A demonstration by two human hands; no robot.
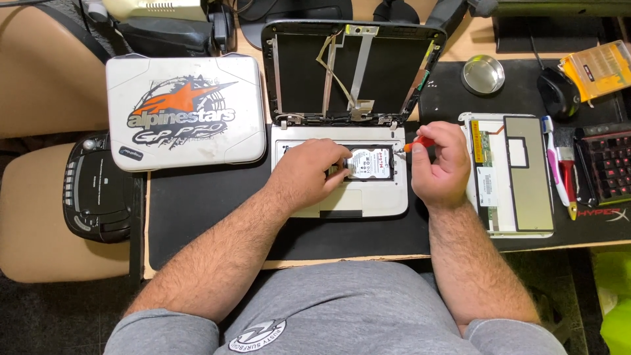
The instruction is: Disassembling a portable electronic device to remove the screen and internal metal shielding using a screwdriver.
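White plastic forms the opened laptop base point(338, 200) at the middle of the bench point(197, 197), where a silver hard drive point(369, 163) is seated. The drive's 9 o'clock edge is pressed by the curled fingers of the left hand point(314, 172). An orange-handled screwdriver point(417, 144) is gripped in the closed right hand point(439, 164) at the drive's 3 o'clock side.

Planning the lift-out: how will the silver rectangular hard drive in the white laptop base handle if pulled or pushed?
The silver rectangular hard drive looks like a rigid metal slab, so probably stiff and dense for its size. It sits flat in the bay of the white laptop base, so unlikely to roll or tip. Its smooth labelled top may be slippery under the left hand.
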